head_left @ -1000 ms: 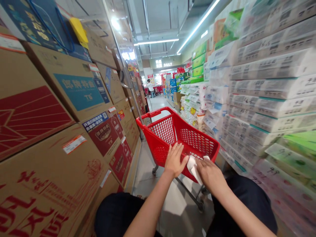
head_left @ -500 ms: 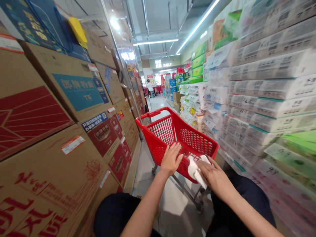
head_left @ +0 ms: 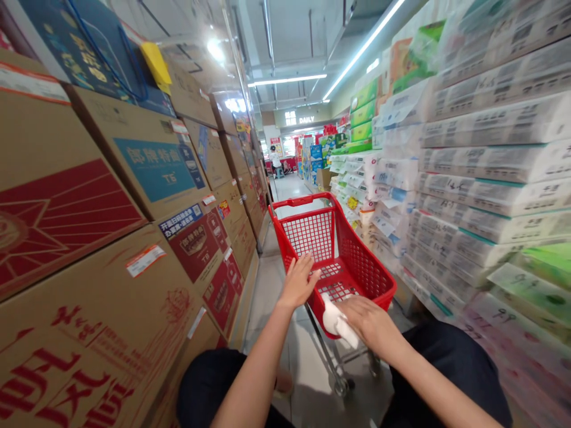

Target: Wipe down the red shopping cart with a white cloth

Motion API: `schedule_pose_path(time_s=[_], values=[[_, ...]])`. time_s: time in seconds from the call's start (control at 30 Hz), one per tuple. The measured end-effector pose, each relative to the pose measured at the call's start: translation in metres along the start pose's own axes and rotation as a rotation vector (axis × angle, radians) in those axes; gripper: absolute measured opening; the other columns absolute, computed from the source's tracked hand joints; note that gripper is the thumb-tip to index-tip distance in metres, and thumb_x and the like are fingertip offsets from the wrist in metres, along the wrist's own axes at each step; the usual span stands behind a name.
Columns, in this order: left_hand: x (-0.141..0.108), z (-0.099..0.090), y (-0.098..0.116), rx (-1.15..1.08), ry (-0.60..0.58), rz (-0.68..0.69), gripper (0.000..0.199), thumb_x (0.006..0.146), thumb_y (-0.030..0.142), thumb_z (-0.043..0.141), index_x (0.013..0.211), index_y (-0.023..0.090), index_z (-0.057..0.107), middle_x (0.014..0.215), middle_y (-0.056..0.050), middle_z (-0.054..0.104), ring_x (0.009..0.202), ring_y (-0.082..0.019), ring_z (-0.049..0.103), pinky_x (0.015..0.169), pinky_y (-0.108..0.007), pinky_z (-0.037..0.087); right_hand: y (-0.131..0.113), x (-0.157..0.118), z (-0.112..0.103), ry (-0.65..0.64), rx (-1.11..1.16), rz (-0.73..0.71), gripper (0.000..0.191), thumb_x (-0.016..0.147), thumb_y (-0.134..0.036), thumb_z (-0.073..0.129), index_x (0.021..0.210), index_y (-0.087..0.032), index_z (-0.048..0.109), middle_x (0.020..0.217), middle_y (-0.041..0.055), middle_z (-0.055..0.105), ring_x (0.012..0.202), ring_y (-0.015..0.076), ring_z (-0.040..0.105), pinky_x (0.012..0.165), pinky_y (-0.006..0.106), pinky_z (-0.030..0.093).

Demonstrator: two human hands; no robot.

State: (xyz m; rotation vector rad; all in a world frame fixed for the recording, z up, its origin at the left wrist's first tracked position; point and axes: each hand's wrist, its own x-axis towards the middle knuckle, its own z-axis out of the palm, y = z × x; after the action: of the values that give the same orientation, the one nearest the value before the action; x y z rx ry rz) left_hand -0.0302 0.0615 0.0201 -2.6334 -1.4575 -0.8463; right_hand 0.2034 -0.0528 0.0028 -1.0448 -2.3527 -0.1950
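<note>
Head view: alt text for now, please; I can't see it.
A bare right hand holds a soft white cloth or tissue at the near rim of a red plastic shopping cart, the bare left hand at its left rim. Brown cardboard cartons stand left, white plastic-wrapped packs right.

The red shopping cart (head_left: 343, 274), its walls pierced with grid-like holes, stands upright. A crumpled white cloth (head_left: 332, 319) hangs bunched at the cart's near rim.

White cloth (head_left: 332, 318) partly hidden by right hand (head_left: 368, 321), wrapped packs (head_left: 486, 128) blurred, cartons (head_left: 116, 315) cut off at left edge
</note>
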Motion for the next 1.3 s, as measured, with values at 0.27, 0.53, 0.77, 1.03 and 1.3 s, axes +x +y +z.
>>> schedule_pose_path(time_s=[0.27, 0.53, 0.77, 1.03, 1.3], values=[[-0.007, 0.013, 0.033, 0.039, -0.004, 0.011, 0.049, 0.108, 0.042, 0.028, 0.153, 0.026, 0.043, 0.162, -0.004, 0.038, 0.154, -0.021, 0.028, 0.129, -0.054, 0.016, 0.05, -0.032, -0.015, 0.085, -0.14, 0.177, 0.027, 0.104, -0.03, 0.043, 0.114, -0.021, 0.066, 0.116, 0.0089, 0.073, 0.115, 0.0231, 0.065, 0.113, 0.048, 0.041], [-0.047, 0.017, 0.081, -0.132, -0.081, 0.203, 0.087, 0.099, 0.064, 0.043, 0.164, 0.023, 0.001, 0.171, -0.008, 0.003, 0.158, -0.028, 0.004, 0.128, -0.055, 0.013, 0.006, -0.007, 0.012, 0.164, -0.087, 0.215, 0.027, 0.102, -0.026, 0.043, 0.113, -0.018, 0.066, 0.114, 0.012, 0.073, 0.111, 0.0264, 0.065, 0.108, 0.048, 0.044], [-0.038, 0.007, 0.067, -0.083, -0.136, 0.208, 0.084, 0.102, 0.061, 0.038, 0.162, 0.026, -0.01, 0.169, -0.004, 0.022, 0.155, -0.022, 0.024, 0.13, -0.049, 0.008, 0.002, 0.0, 0.007, 0.105, -0.081, 0.109, 0.026, 0.103, -0.027, 0.045, 0.112, -0.02, 0.068, 0.109, 0.0083, 0.073, 0.106, 0.0221, 0.066, 0.105, 0.042, 0.045], [-0.039, 0.008, 0.076, -0.053, -0.075, 0.184, 0.071, 0.105, 0.055, 0.035, 0.163, 0.031, 0.003, 0.167, -0.001, 0.026, 0.153, -0.02, 0.029, 0.13, -0.051, 0.011, 0.055, -0.04, -0.032, 0.069, -0.227, 0.219, 0.029, 0.104, -0.034, 0.042, 0.104, -0.021, 0.068, 0.104, 0.0071, 0.075, 0.104, 0.0228, 0.067, 0.108, 0.046, 0.04], [-0.038, 0.012, 0.075, -0.019, -0.049, 0.2, 0.069, 0.106, 0.051, 0.035, 0.164, 0.03, 0.004, 0.167, -0.001, 0.027, 0.153, -0.02, 0.028, 0.129, -0.05, 0.013, -0.011, 0.004, 0.001, 0.078, -0.17, 0.206, 0.025, 0.103, -0.032, 0.045, 0.099, -0.02, 0.067, 0.092, 0.0082, 0.07, 0.093, 0.0244, 0.063, 0.09, 0.042, 0.047]])
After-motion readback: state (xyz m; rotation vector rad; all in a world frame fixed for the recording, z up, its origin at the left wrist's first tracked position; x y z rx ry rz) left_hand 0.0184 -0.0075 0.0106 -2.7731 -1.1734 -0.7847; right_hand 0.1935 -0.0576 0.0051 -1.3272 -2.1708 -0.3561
